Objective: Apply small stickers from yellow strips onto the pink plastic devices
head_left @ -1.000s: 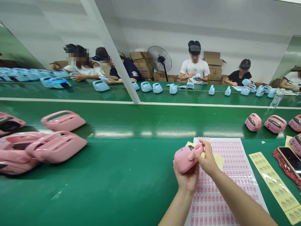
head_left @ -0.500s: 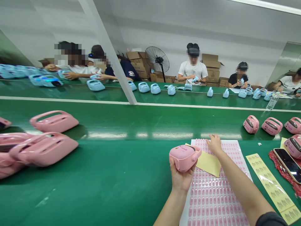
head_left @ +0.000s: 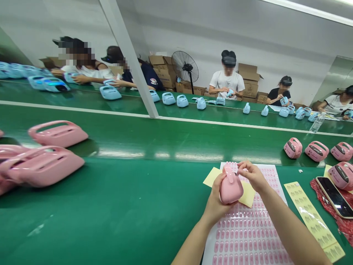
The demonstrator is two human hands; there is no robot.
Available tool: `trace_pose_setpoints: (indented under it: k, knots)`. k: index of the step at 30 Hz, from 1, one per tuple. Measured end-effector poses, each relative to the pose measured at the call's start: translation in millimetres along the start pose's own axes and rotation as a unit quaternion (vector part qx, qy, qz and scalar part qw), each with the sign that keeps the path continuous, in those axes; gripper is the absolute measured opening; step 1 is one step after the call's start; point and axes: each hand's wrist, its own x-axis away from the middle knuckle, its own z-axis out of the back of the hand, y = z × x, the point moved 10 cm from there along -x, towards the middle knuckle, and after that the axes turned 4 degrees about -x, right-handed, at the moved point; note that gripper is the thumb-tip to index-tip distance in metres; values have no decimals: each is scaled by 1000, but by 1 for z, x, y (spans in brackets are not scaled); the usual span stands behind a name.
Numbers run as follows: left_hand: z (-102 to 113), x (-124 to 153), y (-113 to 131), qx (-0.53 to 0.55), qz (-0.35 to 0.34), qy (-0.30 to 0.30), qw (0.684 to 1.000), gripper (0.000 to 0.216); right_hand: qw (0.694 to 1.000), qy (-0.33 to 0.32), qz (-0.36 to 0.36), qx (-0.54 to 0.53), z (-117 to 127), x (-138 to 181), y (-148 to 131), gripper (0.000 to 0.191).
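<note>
Lying far left: pink cases (head_left: 44,169), handles up, overlapping on the green table (head_left: 118,221); one more just behind.
Far line: blue cases (head_left: 110,92) spread along the back, co-workers (head_left: 226,81) behind some.
Yellow paper (head_left: 211,177): shows on both sides of the held device, on the sticker sheet's upper part.
Left hand (head_left: 216,204): wrapped round the device from left and below, thumb up its side, firm hold.
Pink device (head_left: 231,190): in left hand, over the sheet, end toward camera, handle up.
Sticker sheet (head_left: 239,235): white, rows of pink ovals, under both hands.
Right hand (head_left: 252,176): fingers bent, thumb and forefinger close together at device's upper right; can't tell if anything's pinched.
Yellow strip (head_left: 311,221): slanted, right of the sheet.
Phone (head_left: 334,197): on red cloth (head_left: 346,226).
Far right: finished-looking pink units (head_left: 316,151), one near the phone.
</note>
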Motion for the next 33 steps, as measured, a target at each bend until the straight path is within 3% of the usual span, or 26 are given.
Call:
trace_pose_setpoints:
  k: [4, 7, 10, 15, 19, 26, 29, 33]
  knots:
    - [-10, 0, 0, -110, -90, -61, 988, 70, 999, -35, 17, -36, -12, 19, -15, 16]
    - [-20, 6, 2, -203, -184, -108, 956, 73, 999, -40, 19, -24, -13, 23, -16, 14]
    - [-24, 11, 4, -257, -237, -117, 929, 76, 999, -39, 30, -12, -12, 26, -17, 11]
    - [-26, 13, 10, -286, -258, -121, 915, 78, 997, -27, 70, 27, -11, 30, -23, 7]
    - [-27, 13, 8, -287, -254, -122, 916, 76, 987, 1, 145, 76, -11, 37, -35, 5]
    - [-28, 14, 11, -274, -269, -127, 915, 74, 927, 53, 299, 221, -17, 59, -59, 11]
    - [-28, 14, 13, -270, -275, -126, 914, 74, 924, 48, 299, 235, -20, 61, -58, 17]
    - [-32, 17, 14, -280, -292, -140, 904, 76, 963, 18, 218, 156, -16, 50, -40, 36]
